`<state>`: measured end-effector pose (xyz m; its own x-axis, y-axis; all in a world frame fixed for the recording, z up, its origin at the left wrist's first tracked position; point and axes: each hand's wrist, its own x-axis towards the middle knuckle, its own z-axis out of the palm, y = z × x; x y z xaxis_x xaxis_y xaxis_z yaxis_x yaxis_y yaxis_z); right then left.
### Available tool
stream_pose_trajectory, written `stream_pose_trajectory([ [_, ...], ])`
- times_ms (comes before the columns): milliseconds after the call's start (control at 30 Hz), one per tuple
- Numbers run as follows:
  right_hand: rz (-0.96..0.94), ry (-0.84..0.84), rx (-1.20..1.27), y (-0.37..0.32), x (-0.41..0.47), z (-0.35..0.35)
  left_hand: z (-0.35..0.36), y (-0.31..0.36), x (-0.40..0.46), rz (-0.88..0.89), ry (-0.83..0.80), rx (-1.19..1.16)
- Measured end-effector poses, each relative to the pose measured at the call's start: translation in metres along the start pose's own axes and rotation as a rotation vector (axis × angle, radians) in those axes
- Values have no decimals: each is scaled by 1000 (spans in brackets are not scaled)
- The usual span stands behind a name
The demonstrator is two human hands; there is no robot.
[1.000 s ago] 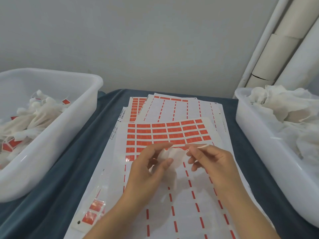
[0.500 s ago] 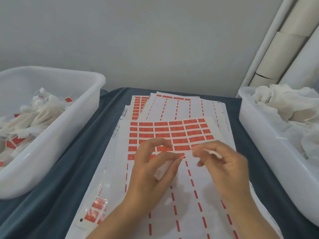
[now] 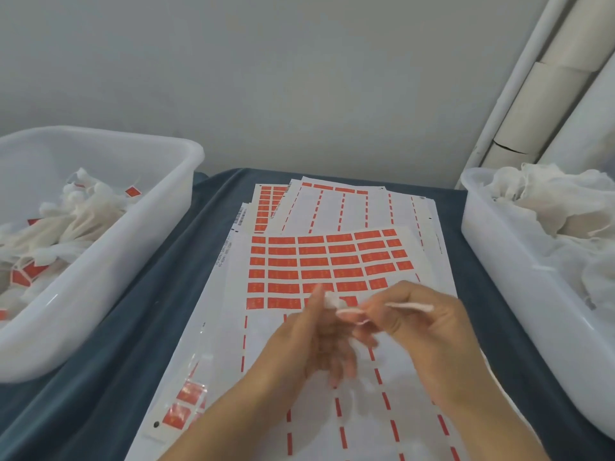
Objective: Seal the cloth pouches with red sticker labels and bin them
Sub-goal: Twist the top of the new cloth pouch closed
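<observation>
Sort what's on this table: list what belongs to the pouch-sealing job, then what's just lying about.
Job: cloth pouch held in both hands; top sticker sheet; left bin of sealed pouches; right bin of loose cloth.

Lying about: spent sticker sheets behind; cardboard tubes; blue table cover.

Glossy plastic bins point(image 3: 100, 271) — gauzy cloth pouches point(image 3: 545, 207).

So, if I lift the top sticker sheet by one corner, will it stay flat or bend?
Probably it bends: the top sticker sheet looks like thin paper lying flat on other sheets. It likely weighs little and may slide, since its backing appears glossy. The half with labels removed could flop more.
</observation>
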<state>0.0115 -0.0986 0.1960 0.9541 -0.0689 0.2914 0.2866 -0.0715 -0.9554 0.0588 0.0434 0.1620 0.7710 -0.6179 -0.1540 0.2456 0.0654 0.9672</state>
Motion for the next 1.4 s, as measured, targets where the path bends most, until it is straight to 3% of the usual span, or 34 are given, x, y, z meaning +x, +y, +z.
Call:
stream_pose_trajectory([
  [67,7,-155,-72,2,-2,6,-8,4,3,-39,51,-284],
  [133,30,-205,-201,7,-3,10,-19,8,3,-33,98,-555],
  [233,94,-42,-235,13,0,7,-25,11,3,11,160,-733],
  [300,113,161,-223,18,5,0,-21,12,1,11,169,-459],
  [367,79,263,-279,23,6,-2,-14,12,0,-31,71,-139],
  [500,21,42,-331,31,1,13,-4,18,-1,-179,-149,92],
  [567,29,-35,-318,35,-2,18,-7,20,0,-214,-194,120],
  [633,46,9,-380,37,-2,18,-9,20,0,-207,-203,179],
  [833,127,207,-356,37,5,8,-9,8,-1,9,61,325],
  [1067,386,91,-62,36,9,2,-2,6,-5,155,23,338],
  [1400,455,-30,-105,32,6,-1,-5,2,0,203,204,422],
])
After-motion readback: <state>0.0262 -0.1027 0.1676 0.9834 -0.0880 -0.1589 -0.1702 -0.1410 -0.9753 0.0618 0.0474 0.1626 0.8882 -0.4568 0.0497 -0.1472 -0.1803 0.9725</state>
